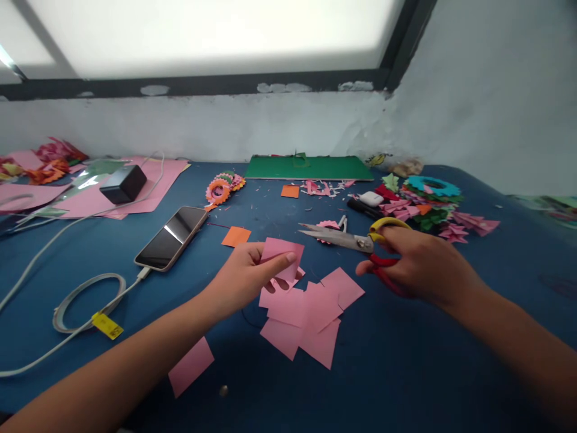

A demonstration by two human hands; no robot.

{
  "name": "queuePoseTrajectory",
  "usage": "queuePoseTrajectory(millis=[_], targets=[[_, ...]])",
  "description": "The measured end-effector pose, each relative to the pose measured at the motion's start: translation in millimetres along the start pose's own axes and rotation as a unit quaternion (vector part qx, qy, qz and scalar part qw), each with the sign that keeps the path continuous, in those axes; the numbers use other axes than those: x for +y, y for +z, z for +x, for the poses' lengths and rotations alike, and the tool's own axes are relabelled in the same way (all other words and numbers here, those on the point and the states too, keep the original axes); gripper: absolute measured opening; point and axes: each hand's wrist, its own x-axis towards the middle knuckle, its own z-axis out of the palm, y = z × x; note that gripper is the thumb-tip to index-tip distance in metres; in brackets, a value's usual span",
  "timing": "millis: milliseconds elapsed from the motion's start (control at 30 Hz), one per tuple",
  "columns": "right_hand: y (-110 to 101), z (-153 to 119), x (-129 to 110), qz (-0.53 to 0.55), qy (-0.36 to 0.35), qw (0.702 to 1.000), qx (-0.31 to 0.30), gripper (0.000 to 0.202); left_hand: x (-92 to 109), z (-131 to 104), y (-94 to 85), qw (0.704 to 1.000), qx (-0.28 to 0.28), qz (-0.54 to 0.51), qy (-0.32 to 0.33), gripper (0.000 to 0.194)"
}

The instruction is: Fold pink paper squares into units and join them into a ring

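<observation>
Between thumb and fingers, my left hand (246, 270) holds a small pink paper square (277, 248) above the table. My right hand (419, 261) grips the scissors (345, 239) by their yellow and red handles. The blades point left toward the held paper without touching it, and their tips are slightly parted. Below my left hand, several pink paper squares (311, 316) lie overlapping on the blue table. A separate pink piece (192, 365) rests beside my left forearm.
At left are a phone (172, 239) with a white cable (72, 328), a black box (124, 183) and pink sheets (157, 186). Orange squares (236, 236), pink scraps (318, 187) and a green board (311, 168) lie ahead. Folded paper pieces (433, 201) are at right.
</observation>
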Motion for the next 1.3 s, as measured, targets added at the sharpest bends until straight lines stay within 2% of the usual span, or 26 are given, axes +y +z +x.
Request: queuePoseTrajectory(millis=[133,233,300,367,433,533,600,733,800,1067,1300], targets=[[1,0,-1,-0.001,0.006,1.0,-0.003,0.052,0,1,0.1,0.999,0.024,0.048,0.008,0.031],[3,0,1,-0.005,0.017,1.0,-0.017,0.053,-2,4,-5.6,0.99,0.063,0.125,0.023,0.028],[3,0,2,-0.007,0.021,0.999,-0.031,0.052,-6,8,-12.8,0.975,0.098,0.197,0.03,0.027],[2,0,1,-0.006,0.025,0.999,-0.045,0.051,-12,12,-20.9,0.956,0.117,0.268,0.029,0.039],[1,0,0,-0.003,0.03,0.998,-0.055,0.052,-18,15,-27.1,0.939,0.115,0.324,0.027,0.049],[0,0,-1,0.0,0.038,0.997,-0.067,0.053,-22,17,-28.3,0.914,0.114,0.386,0.052,0.053],[0,-1,0,0.002,0.042,0.996,-0.074,0.053,-20,15,-23.8,0.905,0.083,0.409,0.086,0.051],[1,-1,1,0.006,0.05,0.996,-0.08,0.052,-14,9,-11.5,0.892,-0.063,0.424,0.143,0.054],[1,-1,0,0.009,0.051,0.995,-0.08,0.052,-13,7,-7.9,0.884,-0.1,0.432,0.15,0.057],[-1,-1,-3,0.02,0.045,0.996,-0.077,0.05,-11,10,-7.6,0.876,-0.104,0.448,0.145,0.04],[1,-2,-1,0.024,0.041,0.996,-0.08,0.047,-9,10,-11.2,0.88,-0.098,0.444,0.137,0.033]])
